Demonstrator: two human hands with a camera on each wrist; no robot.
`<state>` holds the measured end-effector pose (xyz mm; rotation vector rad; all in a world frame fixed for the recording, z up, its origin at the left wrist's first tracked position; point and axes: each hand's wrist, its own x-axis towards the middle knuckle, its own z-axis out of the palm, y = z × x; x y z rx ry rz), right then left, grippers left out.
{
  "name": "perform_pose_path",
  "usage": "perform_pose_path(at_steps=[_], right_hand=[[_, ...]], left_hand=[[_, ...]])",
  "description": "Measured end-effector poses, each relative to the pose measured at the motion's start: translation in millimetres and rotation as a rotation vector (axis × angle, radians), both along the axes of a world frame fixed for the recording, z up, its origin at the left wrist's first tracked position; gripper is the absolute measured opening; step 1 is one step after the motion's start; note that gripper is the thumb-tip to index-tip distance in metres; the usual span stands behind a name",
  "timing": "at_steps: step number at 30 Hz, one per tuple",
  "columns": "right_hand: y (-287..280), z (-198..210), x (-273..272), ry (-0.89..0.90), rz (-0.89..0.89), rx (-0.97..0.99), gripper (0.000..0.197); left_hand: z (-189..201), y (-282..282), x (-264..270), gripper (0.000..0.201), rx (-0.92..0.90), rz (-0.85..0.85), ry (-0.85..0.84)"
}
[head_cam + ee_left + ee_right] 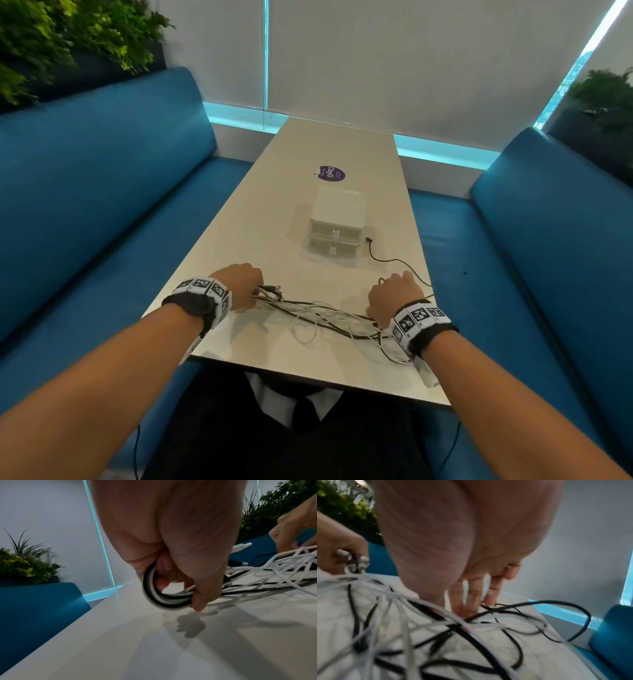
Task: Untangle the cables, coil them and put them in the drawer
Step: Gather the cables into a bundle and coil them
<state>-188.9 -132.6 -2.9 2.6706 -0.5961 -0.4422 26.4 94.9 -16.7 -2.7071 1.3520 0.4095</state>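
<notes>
A tangle of white and black cables [329, 318] lies on the near end of the table [274, 212], between my hands. My left hand [239, 286] grips one end of the bunch, fingers curled round a tight loop of black and white cables [164, 599], with several plugs sticking out past the fist. My right hand [394, 298] rests on the tangle's right side, its fingers [471, 601] fairly straight and pointing down among the cables [436, 622]. One black cable [387, 260] trails to a plug beside the white two-drawer unit [337, 222]. Both drawers look closed.
A purple round sticker [330, 173] lies behind the drawer unit. Blue benches [102, 192] flank the table on both sides. A loop of black cable [573, 608] hangs past the table's right edge. Plants [68, 37] stand behind the benches.
</notes>
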Motion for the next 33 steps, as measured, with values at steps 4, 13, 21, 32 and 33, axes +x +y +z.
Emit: perform_pose_path(at_steps=[4, 13, 21, 32, 33], right_hand=[[2.2, -11.0, -1.9, -0.146, 0.23, 0.303, 0.046], [28.2, -8.0, 15.9, -0.084, 0.006, 0.857, 0.054], [-9.6, -8.4, -4.6, 0.065, -0.192, 0.371, 0.053], [-30.3, -10.9, -37.5, -0.112, -0.24, 0.405, 0.05], [-30.7, -13.8, -40.9, -0.195, -0.197, 0.482, 0.049]], left_hand=[[7.5, -2.9, 1.8, 0.025, -0.041, -0.016, -0.03], [30.8, -13.8, 6.6, 0.011, -0.111, -0.081, -0.133], [43.6, 2.9, 26.7, 0.011, -0.136, 0.015, -0.148], [42.4, -5.7, 29.7, 0.009, -0.216, 0.06, -0.144], [42.2, -4.0, 31.3, 0.009, -0.226, 0.069, -0.148]])
